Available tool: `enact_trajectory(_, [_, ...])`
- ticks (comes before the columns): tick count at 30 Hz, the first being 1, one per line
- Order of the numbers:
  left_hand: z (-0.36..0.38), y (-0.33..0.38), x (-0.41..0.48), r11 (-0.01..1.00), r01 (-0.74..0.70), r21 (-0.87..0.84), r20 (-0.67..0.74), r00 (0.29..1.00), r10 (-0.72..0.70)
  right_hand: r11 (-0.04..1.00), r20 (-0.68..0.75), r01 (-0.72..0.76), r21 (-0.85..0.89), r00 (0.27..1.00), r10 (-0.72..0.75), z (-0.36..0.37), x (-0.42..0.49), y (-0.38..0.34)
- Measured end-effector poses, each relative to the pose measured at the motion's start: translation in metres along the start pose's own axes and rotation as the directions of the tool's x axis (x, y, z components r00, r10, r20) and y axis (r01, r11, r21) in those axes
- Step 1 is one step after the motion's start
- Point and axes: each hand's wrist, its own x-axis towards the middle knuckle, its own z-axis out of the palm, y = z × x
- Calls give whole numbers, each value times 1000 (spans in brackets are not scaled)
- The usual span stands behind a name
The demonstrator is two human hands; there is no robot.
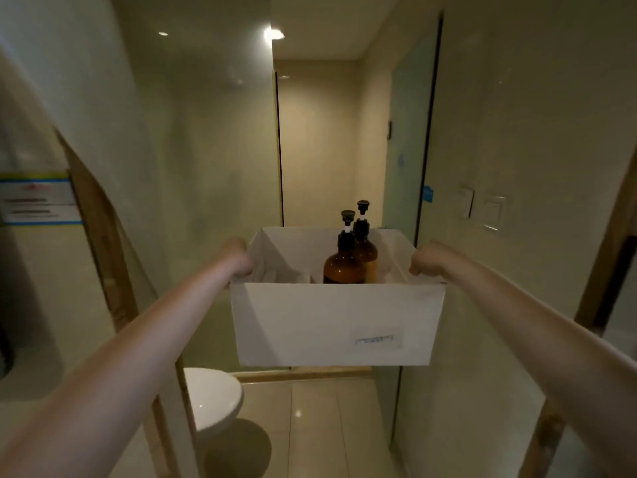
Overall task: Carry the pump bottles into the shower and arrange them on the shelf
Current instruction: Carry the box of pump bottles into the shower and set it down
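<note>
Left hand (241,258) & right hand (422,262) each grip a side rim of the white box (331,322); two amber pump bottles (344,267) upright inside. Risk: box tilts entering the shower, bottles topple.

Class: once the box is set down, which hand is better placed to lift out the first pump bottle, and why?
Probably the right hand: both amber pump bottles stand toward the right side of the white box, farther from the left hand. Both hands grip the box now.

Your left hand (241,258) and right hand (422,262) hold a white box (331,322) by its sides. Two brown pump bottles (344,267) (standing up) sit inside, above the toilet (213,398).
</note>
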Motion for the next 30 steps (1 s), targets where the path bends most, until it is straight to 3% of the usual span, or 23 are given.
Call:
enact_trajectory(16, [79,32,219,989,-36,-144,-12,999,35,997,18,70,-10,997,-70,12,226,-32])
enact_trajectory(30, [129,68,464,973,-87,-214,67,992,104,1000,-12,-2,-16,1000,2,17,448,-90])
